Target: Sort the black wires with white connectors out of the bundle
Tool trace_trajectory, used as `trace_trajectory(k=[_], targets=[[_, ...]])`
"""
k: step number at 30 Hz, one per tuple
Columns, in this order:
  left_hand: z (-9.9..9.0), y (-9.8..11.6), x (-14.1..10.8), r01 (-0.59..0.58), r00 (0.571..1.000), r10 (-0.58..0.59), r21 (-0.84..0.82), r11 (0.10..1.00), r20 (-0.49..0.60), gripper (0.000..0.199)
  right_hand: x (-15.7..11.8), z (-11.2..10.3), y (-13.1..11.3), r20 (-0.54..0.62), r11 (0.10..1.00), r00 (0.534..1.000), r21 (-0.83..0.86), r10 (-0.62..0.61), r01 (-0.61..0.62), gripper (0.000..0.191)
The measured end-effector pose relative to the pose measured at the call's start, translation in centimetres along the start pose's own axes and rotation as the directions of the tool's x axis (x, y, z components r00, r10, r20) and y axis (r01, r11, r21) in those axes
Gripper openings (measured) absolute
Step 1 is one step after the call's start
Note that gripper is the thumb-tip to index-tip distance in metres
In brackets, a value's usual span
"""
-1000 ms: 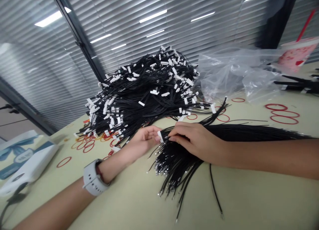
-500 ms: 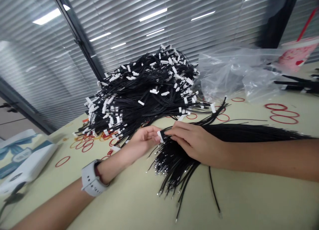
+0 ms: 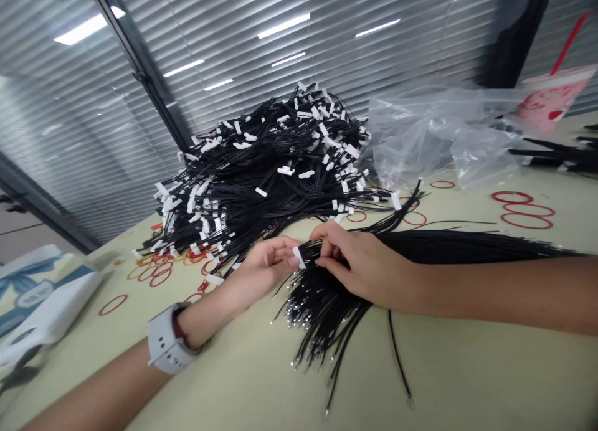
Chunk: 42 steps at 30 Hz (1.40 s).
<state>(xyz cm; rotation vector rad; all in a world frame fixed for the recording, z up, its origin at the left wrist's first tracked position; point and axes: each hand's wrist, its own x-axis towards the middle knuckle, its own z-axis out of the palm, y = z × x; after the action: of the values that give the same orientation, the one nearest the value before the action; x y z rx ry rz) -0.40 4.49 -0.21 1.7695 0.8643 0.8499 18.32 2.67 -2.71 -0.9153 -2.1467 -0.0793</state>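
Note:
My left hand [image 3: 271, 260] pinches a small white connector [image 3: 299, 257] with black wires running from its right side. Just right of the connector, my right hand [image 3: 348, 256] is curled over the wires, thumb and index finger bent toward each other; whatever sits between its fingertips is too small to make out. Beneath my right hand lies a bundle of black wires [image 3: 322, 312] with bare metal tips fanned toward me, its length stretching right behind my forearm. A large heap of black wires with white connectors [image 3: 280, 169] rises behind both hands.
Red rubber rings [image 3: 527, 218] lie on the pale table [image 3: 224, 381], with more at the left by the heap. Clear plastic bags [image 3: 420, 138] and a pink cup with a red straw [image 3: 555, 101] stand at the back right. A tissue pack [image 3: 42, 288] is at the left.
My right hand's fingers have lifted and spread slightly from the wires beside the connector. My left hand keeps its pinch. The whole view has shifted a little.

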Motion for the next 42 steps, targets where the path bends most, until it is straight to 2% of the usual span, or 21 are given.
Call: trace_trajectory(k=[11,17,23,33,42], targets=[[-0.05,-0.17,0.02,-0.074,0.997,0.071,0.134,0.988,0.027,0.009,0.03,-0.06,-0.12,0.045,0.997,0.997,0.050,-0.055,0.053,0.027],[0.39,0.17,-0.28,-0.092,0.995,0.095,0.279,0.956,0.003,0.012,0.05,0.02,-0.13,0.056,0.999,0.998,0.027,-0.042,0.041,0.028],[0.21,-0.04,-0.18,-0.091,0.995,0.083,0.211,0.973,0.050,0.010,0.09,-0.11,-0.21,0.108,0.998,0.993,0.034,-0.056,0.052,0.027],[0.14,-0.44,0.04,-0.086,0.996,0.080,0.157,0.984,0.044,0.013,0.18,-0.28,-0.37,0.136,0.996,0.987,0.026,-0.087,0.085,0.031],[0.20,0.08,-0.21,-0.096,0.994,0.081,0.242,0.965,0.072,0.010,0.19,-0.15,-0.22,0.102,0.994,0.993,0.094,-0.064,0.055,0.030]])
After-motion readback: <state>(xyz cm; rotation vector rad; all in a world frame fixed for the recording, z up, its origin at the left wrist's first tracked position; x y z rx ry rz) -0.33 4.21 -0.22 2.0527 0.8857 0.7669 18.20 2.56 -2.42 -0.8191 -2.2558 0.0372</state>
